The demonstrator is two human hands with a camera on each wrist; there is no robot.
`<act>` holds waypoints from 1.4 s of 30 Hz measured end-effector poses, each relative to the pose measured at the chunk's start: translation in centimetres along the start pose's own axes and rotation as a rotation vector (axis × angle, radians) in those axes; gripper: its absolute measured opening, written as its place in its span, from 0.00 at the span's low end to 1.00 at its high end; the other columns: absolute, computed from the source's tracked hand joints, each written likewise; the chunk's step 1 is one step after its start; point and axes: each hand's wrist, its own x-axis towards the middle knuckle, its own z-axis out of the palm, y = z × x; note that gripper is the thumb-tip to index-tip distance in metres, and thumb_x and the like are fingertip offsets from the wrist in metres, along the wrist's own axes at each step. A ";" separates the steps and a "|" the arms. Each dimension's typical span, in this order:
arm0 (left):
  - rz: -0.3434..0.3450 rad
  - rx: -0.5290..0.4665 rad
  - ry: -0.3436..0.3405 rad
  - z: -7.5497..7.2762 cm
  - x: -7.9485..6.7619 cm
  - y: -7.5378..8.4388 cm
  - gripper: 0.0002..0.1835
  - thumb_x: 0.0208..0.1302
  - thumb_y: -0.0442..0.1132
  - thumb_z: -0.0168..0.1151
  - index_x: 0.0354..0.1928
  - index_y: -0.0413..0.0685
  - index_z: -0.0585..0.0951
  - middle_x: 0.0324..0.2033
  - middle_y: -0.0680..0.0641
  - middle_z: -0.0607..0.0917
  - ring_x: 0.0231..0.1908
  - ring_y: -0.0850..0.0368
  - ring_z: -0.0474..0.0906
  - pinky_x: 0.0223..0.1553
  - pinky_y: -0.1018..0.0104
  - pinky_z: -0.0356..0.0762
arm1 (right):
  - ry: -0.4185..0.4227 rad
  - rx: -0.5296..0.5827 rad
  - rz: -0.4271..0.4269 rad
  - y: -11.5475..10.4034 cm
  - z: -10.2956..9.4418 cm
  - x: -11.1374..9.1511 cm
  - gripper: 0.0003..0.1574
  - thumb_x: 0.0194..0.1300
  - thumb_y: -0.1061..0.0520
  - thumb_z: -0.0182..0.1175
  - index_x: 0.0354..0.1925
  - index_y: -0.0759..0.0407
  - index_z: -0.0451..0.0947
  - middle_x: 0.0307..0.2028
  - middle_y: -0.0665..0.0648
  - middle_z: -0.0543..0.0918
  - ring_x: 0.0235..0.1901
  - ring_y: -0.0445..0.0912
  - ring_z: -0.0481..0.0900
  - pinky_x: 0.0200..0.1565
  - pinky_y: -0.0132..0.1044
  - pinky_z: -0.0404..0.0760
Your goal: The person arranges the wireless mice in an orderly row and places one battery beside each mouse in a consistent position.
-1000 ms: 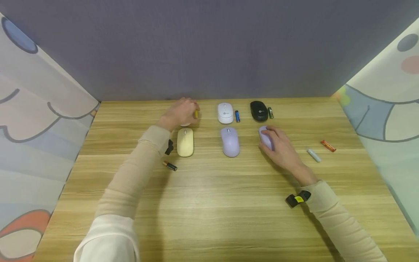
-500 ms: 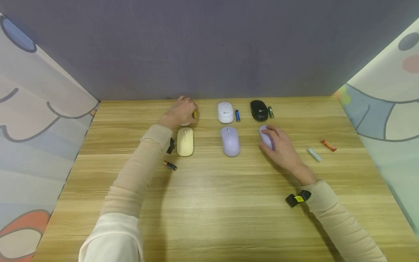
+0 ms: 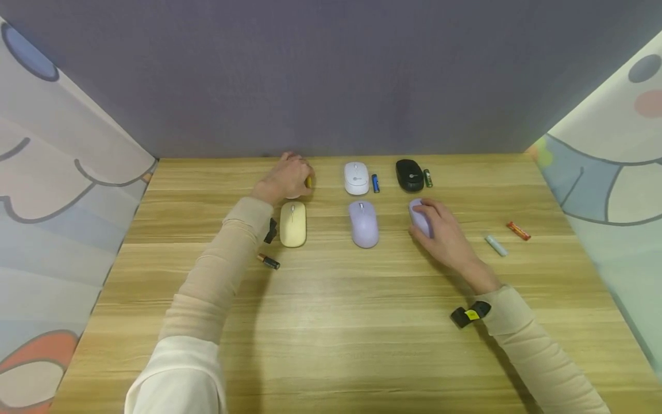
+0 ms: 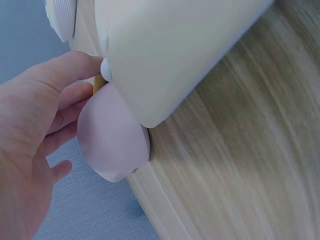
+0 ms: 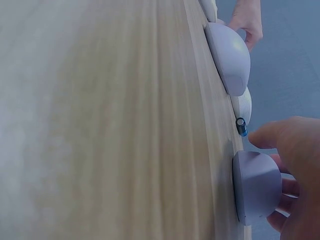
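My left hand is at the back left of the table, reaching over a pale pink mouse. Its thumb and fingers pinch a small yellow battery at the mouse's right side; most of the battery is hidden. Just in front lies a yellow mouse. On the right, my right hand holds a lilac mouse that sits on the table, thumb on one side and fingers on the other. A second lilac mouse lies between the two hands, untouched.
At the back are a white mouse with a blue battery and a black mouse with a green battery. A black battery lies front left; a pale battery and red battery lie right.
My left hand has shifted very slightly and stays at the pink mouse with the yellow battery. The right hand and the lilac mouse have not visibly moved.
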 end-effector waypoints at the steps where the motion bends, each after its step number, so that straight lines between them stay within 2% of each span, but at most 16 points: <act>1: -0.001 0.001 0.001 0.0 0.0 0.0 0.17 0.66 0.46 0.71 0.52 0.47 0.87 0.65 0.44 0.81 0.71 0.44 0.68 0.80 0.41 0.40 | 0.000 0.001 0.000 0.0 0.0 0.0 0.30 0.67 0.59 0.68 0.62 0.71 0.73 0.67 0.73 0.71 0.65 0.69 0.70 0.62 0.66 0.72; 9: 0.003 0.002 -0.006 -0.1 0.0 0.3 0.18 0.66 0.46 0.72 0.54 0.46 0.86 0.65 0.44 0.81 0.72 0.43 0.67 0.81 0.40 0.38 | 0.002 -0.001 -0.004 0.0 0.0 0.0 0.30 0.67 0.59 0.68 0.62 0.71 0.73 0.67 0.73 0.71 0.65 0.69 0.70 0.63 0.67 0.71; 22: 0.006 0.026 0.013 0.4 0.0 0.0 0.15 0.67 0.45 0.70 0.51 0.45 0.86 0.64 0.41 0.82 0.71 0.41 0.68 0.79 0.37 0.43 | 0.004 0.005 -0.002 0.1 0.2 0.0 0.30 0.67 0.59 0.67 0.63 0.71 0.73 0.67 0.73 0.71 0.64 0.69 0.70 0.61 0.66 0.73; 30: 0.009 0.047 0.022 0.4 -0.5 0.2 0.26 0.69 0.48 0.68 0.63 0.42 0.80 0.69 0.38 0.77 0.73 0.39 0.65 0.80 0.39 0.45 | 0.013 0.004 -0.014 0.1 0.2 0.0 0.30 0.67 0.60 0.68 0.62 0.72 0.73 0.67 0.73 0.71 0.64 0.69 0.70 0.61 0.66 0.73; 35: 0.014 0.042 0.027 -0.1 -0.9 0.4 0.29 0.70 0.49 0.66 0.67 0.41 0.78 0.69 0.38 0.76 0.73 0.39 0.65 0.80 0.39 0.45 | 0.010 0.002 -0.012 0.1 0.2 0.0 0.30 0.67 0.59 0.67 0.63 0.71 0.73 0.67 0.73 0.71 0.64 0.69 0.70 0.61 0.66 0.73; 39: 0.021 0.024 0.027 -0.7 -1.3 0.5 0.28 0.71 0.50 0.65 0.66 0.41 0.79 0.70 0.39 0.75 0.74 0.38 0.64 0.80 0.40 0.45 | 0.007 0.006 -0.006 0.1 0.2 0.0 0.29 0.68 0.59 0.67 0.63 0.70 0.73 0.67 0.73 0.71 0.65 0.68 0.70 0.61 0.66 0.73; 42: 0.025 0.013 0.020 -0.9 -1.6 0.6 0.24 0.72 0.50 0.64 0.61 0.41 0.82 0.70 0.40 0.75 0.74 0.38 0.64 0.80 0.40 0.47 | 0.004 0.007 -0.004 0.1 0.2 0.0 0.30 0.68 0.59 0.67 0.63 0.70 0.73 0.67 0.73 0.70 0.65 0.69 0.70 0.62 0.66 0.73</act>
